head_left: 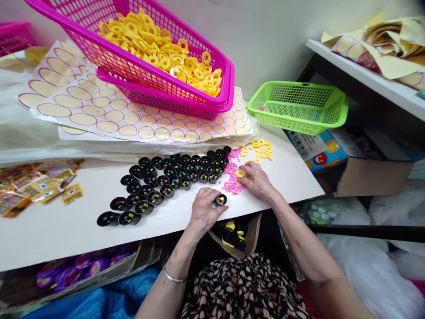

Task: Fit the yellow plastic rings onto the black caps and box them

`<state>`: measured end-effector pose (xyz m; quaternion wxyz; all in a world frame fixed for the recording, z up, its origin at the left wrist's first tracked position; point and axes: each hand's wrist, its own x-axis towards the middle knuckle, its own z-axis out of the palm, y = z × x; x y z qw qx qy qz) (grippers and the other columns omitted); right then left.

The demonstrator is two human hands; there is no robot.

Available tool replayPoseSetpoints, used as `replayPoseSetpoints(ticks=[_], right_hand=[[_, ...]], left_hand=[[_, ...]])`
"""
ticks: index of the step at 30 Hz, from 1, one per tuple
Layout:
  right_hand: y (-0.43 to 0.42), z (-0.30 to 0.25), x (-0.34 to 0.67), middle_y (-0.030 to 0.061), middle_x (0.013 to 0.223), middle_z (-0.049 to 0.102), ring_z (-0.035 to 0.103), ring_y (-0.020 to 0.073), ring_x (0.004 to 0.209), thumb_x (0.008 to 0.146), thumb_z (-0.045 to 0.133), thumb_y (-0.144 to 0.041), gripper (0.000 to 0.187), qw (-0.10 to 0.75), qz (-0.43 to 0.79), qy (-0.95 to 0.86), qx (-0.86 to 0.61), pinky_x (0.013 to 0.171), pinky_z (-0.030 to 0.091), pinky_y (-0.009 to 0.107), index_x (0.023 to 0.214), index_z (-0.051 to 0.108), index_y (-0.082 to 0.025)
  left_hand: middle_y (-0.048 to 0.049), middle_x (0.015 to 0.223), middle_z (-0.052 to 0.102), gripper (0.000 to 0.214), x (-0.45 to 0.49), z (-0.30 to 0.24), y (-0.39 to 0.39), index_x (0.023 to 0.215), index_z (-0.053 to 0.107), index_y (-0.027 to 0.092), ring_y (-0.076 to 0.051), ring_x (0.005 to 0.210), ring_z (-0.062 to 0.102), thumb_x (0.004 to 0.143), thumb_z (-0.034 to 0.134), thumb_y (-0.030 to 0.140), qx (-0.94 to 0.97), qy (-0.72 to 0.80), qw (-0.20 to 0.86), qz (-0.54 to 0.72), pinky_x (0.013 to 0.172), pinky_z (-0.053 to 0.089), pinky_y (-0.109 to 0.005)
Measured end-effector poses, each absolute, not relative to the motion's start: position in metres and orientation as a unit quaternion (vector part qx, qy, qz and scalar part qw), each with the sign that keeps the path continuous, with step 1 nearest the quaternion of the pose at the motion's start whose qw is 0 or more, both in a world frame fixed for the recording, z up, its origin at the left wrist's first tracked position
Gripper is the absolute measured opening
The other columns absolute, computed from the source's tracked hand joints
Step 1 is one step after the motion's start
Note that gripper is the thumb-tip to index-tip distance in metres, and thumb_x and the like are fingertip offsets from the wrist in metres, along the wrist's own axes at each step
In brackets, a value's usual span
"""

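Note:
My left hand (204,208) is closed round a small black cup (221,200) at the white table's (66,221) front edge. My right hand (257,179) pinches a yellow ring (240,173) over a heap of small pink discs (232,175). To the left stand several rows of black cups (166,181) with coloured bits inside. A few loose yellow rings (260,148) lie just beyond my right hand.
Stacked pink baskets (159,88), the top one full of yellow rings (162,48), rest on sheets of round stickers (99,115) at the back. A green basket (299,106) sits right of them. Printed packets (36,186) lie at left. Boxes and bags lie under and beside the table.

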<state>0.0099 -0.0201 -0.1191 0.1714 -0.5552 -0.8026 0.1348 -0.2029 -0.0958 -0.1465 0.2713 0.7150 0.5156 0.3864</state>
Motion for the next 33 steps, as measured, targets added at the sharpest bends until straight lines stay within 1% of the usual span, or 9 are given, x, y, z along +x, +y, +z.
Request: replayPoseSetpoints(ticks=[5, 8, 12, 16, 21, 25, 27, 30, 33], right_hand=[[-0.009, -0.111, 0.008, 0.0056, 0.095, 0.051, 0.046, 0.0222, 0.090, 0.074, 0.062, -0.033, 0.018, 0.136, 0.133, -0.806, -0.560, 0.076, 0.039, 0.034, 0.088, 0.063, -0.021], [-0.014, -0.101, 0.003, 0.0063, 0.099, 0.051, 0.045, 0.0232, 0.091, 0.071, 0.067, -0.033, 0.023, 0.194, 0.125, -0.797, -0.558, 0.077, 0.040, 0.036, 0.088, 0.061, -0.020], [-0.042, -0.087, -0.013, 0.0047, 0.098, 0.055, 0.044, 0.0226, 0.092, 0.069, 0.071, -0.035, 0.028, 0.255, 0.183, -0.835, -0.452, 0.081, 0.039, 0.036, 0.089, 0.059, -0.021], [-0.073, -0.086, -0.031, 0.0046, 0.094, 0.057, 0.045, 0.0209, 0.089, 0.072, 0.070, -0.030, 0.024, 0.233, 0.238, -0.855, -0.399, 0.078, 0.039, 0.035, 0.090, 0.059, -0.020], [-0.084, -0.089, -0.043, 0.0051, 0.091, 0.058, 0.044, 0.0207, 0.086, 0.074, 0.066, -0.027, 0.017, 0.222, 0.222, -0.849, -0.426, 0.076, 0.038, 0.034, 0.087, 0.058, -0.018], [-0.083, -0.087, -0.045, 0.0041, 0.087, 0.057, 0.043, 0.0204, 0.084, 0.074, 0.066, -0.027, 0.015, 0.196, 0.207, -0.850, -0.443, 0.075, 0.037, 0.034, 0.084, 0.059, -0.018], [-0.083, -0.086, -0.046, 0.0039, 0.085, 0.057, 0.043, 0.0205, 0.084, 0.073, 0.066, -0.027, 0.015, 0.184, 0.200, -0.852, -0.448, 0.076, 0.037, 0.034, 0.083, 0.059, -0.018], [-0.083, -0.084, -0.048, 0.0037, 0.084, 0.057, 0.043, 0.0210, 0.086, 0.072, 0.067, -0.027, 0.016, 0.168, 0.189, -0.857, -0.449, 0.077, 0.036, 0.034, 0.082, 0.059, -0.019], [-0.082, -0.082, -0.050, 0.0037, 0.084, 0.057, 0.043, 0.0213, 0.087, 0.072, 0.065, -0.024, 0.012, 0.156, 0.175, -0.863, -0.448, 0.078, 0.037, 0.035, 0.080, 0.059, -0.019]], left_hand=[[-0.0024, 0.080, 0.061, 0.034, -0.203, -0.147, -0.095, 0.086, 0.062, 0.018, -0.020, 0.085, 0.050, 0.056, 0.078, 0.022, 0.709, 0.516, 0.274, 0.395, 0.078, 0.040, -0.033], [-0.0019, 0.079, 0.061, 0.031, -0.203, -0.146, -0.095, 0.085, 0.062, 0.018, -0.020, 0.085, 0.049, 0.057, 0.077, 0.020, 0.705, 0.516, 0.275, 0.402, 0.078, 0.041, -0.033], [-0.0016, 0.076, 0.060, 0.025, -0.202, -0.143, -0.096, 0.082, 0.063, 0.019, -0.020, 0.083, 0.049, 0.059, 0.074, 0.020, 0.704, 0.519, 0.274, 0.399, 0.077, 0.041, -0.032], [-0.0032, 0.079, 0.062, 0.019, -0.203, -0.143, -0.097, 0.081, 0.065, 0.019, -0.020, 0.084, 0.049, 0.064, 0.072, 0.024, 0.711, 0.509, 0.271, 0.403, 0.076, 0.041, -0.032], [-0.0037, 0.077, 0.062, 0.015, -0.203, -0.145, -0.096, 0.077, 0.066, 0.019, -0.020, 0.083, 0.049, 0.067, 0.069, 0.030, 0.716, 0.497, 0.265, 0.413, 0.077, 0.041, -0.032], [-0.0040, 0.078, 0.063, 0.013, -0.204, -0.145, -0.096, 0.077, 0.067, 0.019, -0.020, 0.086, 0.049, 0.066, 0.068, 0.027, 0.715, 0.498, 0.274, 0.407, 0.079, 0.041, -0.034], [-0.0044, 0.083, 0.064, 0.016, -0.207, -0.143, -0.097, 0.080, 0.068, 0.019, -0.021, 0.090, 0.050, 0.064, 0.068, 0.022, 0.705, 0.493, 0.301, 0.412, 0.083, 0.041, -0.035], [-0.0062, 0.099, 0.063, 0.029, -0.211, -0.139, -0.100, 0.093, 0.067, 0.018, -0.021, 0.094, 0.052, 0.065, 0.062, 0.016, 0.629, 0.479, 0.399, 0.464, 0.085, 0.042, -0.035], [-0.0071, 0.099, 0.062, 0.023, -0.207, -0.135, -0.104, 0.092, 0.068, 0.016, -0.019, 0.090, 0.057, 0.073, 0.057, 0.022, 0.529, 0.475, 0.490, 0.505, 0.080, 0.045, -0.031]])
